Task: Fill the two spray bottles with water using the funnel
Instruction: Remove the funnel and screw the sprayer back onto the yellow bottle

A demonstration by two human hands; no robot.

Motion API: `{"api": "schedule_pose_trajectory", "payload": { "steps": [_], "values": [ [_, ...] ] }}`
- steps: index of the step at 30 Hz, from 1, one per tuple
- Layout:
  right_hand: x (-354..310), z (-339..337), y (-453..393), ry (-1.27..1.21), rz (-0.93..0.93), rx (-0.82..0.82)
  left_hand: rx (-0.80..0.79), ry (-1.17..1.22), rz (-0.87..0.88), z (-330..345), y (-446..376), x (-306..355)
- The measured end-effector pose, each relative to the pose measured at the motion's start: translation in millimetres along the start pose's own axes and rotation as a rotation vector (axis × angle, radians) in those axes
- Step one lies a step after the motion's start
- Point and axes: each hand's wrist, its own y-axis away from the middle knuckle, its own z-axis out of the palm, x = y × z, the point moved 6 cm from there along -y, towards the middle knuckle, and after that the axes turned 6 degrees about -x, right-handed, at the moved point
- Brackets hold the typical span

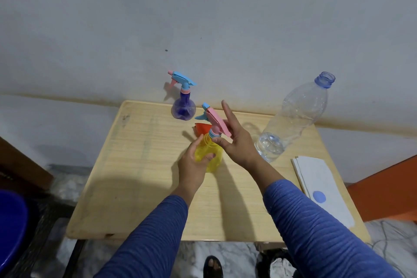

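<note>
Honestly, no brand, label or writing is readable on anything here. My left hand point(194, 162) is wrapped around the body of the yellow spray bottle point(209, 156), fingers curled round its near side, holding it upright on the wooden surface point(140, 176). My right hand point(234, 140) is at the neck of the same bottle: thumb and a lower finger pinch the blue collar under the pink trigger head point(217, 123), while the index and middle fingers stick up straight. The head sits tilted, and I cannot tell whether it is screwed fully home.

The orange funnel point(202, 129) lies on the surface just behind the yellow bottle, mostly hidden by the bottle and the trigger head; only part of its rim and cone shows. The purple spray bottle point(183, 109) stands upright at the far edge of the surface near the wall, with its blue and pink trigger head on. Its level is hard to judge through the tinted plastic.

To my right a large clear water bottle point(293, 119) stands uncapped, with a little water in the bottom. A white folded cloth point(316, 178) lies by the right edge of the surface with a blue cap point(319, 197) resting on it. Something dark blue point(11, 228) is cut off at the lower left.
</note>
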Motion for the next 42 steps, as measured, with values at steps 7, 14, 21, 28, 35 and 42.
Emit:
{"api": "schedule_pose_trajectory", "payload": {
  "steps": [7, 14, 21, 28, 35, 42],
  "values": [
    [0, 5, -4, 0.037, -0.062, -0.071, 0.009, 0.004, -0.004, 0, 0, -2],
    [2, 6, -6, 0.154, -0.124, -0.006, 0.007, -0.029, 0.001, 1, -2, -3],
    [1, 5, -7, 0.134, -0.123, -0.095, 0.009, -0.025, 0.021, 0, -1, -3],
    [4, 8, -7, 0.009, -0.082, -0.014, 0.032, -0.029, 0.028, 1, 0, -3],
    [5, 6, -3, 0.045, -0.049, -0.02, 0.031, -0.036, 0.017, 0, 0, -2],
    [8, 10, 0, 0.044, -0.057, 0.133, 0.05, -0.04, 0.032, 2, -1, -4]
  ]
}}
